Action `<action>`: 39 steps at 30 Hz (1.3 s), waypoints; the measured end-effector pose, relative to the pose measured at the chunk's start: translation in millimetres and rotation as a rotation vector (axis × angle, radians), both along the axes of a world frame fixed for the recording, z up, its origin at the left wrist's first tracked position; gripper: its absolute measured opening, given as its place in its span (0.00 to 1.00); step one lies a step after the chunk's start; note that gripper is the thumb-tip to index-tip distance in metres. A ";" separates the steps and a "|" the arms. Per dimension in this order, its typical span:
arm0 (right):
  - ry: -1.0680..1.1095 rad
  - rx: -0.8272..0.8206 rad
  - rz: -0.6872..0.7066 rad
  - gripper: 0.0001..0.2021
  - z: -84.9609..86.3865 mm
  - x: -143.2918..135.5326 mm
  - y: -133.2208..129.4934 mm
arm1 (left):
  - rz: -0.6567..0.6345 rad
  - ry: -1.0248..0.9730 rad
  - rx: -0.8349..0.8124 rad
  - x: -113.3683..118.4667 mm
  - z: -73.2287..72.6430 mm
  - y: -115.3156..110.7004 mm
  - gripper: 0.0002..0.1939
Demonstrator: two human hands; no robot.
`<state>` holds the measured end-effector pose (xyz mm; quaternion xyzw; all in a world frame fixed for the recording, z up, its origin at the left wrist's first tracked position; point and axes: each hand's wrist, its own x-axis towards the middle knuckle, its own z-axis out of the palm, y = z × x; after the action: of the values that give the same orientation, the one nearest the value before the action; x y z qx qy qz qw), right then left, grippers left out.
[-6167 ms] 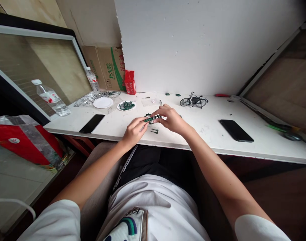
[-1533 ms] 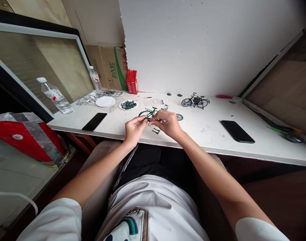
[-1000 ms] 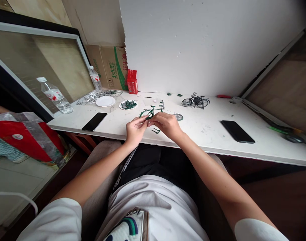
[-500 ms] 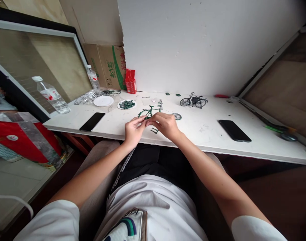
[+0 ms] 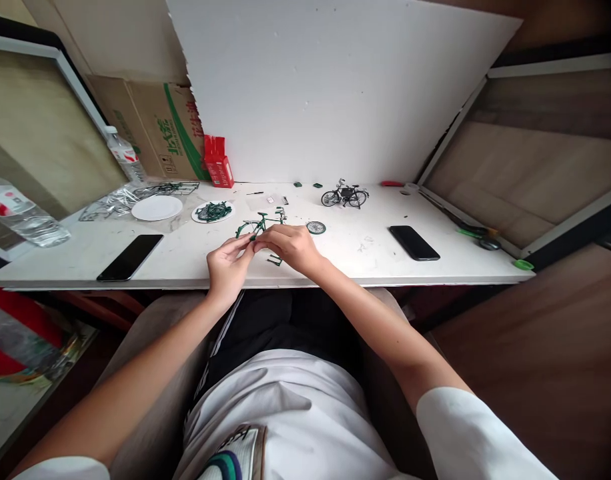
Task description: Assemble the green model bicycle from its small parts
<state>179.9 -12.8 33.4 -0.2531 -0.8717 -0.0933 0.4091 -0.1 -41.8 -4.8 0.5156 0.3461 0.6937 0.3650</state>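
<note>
Both hands meet at the lower part of a green model bicycle (image 5: pixel 270 219) above the front of the white table. My left hand (image 5: pixel 230 263) is closed on the bicycle's lower side, its fingertips close to the right ones. My right hand (image 5: pixel 290 245) pinches at the same spot from the right, and its fingers hide what lies between them. A small green part (image 5: pixel 274 261) lies on the table just below the right hand. To the right of the hands rests a loose spoked wheel (image 5: pixel 315 228). A white plate of green pieces (image 5: pixel 213 212) sits behind the left hand.
A dark finished model bicycle (image 5: pixel 345 194) stands farther back on the table (image 5: pixel 355 257). Phones lie at left (image 5: pixel 130 257) and right (image 5: pixel 414 243). At the left are a white plate (image 5: pixel 157 208), bottles (image 5: pixel 28 212), a red box (image 5: pixel 218 162) and a carton (image 5: pixel 153 130).
My view has turned to the right, so everything appears shifted left. The two hands stay together at the green bicycle with much the same hold.
</note>
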 end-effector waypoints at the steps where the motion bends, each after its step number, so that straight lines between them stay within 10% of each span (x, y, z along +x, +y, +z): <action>1: 0.012 0.003 0.002 0.12 -0.9 0.1 0.7 | -0.005 -0.005 -0.002 0.1 0.0 0.0 0.19; 18: 0.362 -0.009 0.176 0.07 -8.0 -8.2 1.1 | -0.055 -0.048 -0.072 0.3 2.9 -2.1 0.23; 39: 0.308 -0.019 0.170 0.10 -5.0 -6.2 2.3 | -0.046 -0.069 -0.049 2.4 8.8 -5.7 0.20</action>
<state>173.8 -10.5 28.4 -0.1936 -0.8180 -0.0101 0.5416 2.4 -47.5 4.0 0.4899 0.3381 0.6940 0.4051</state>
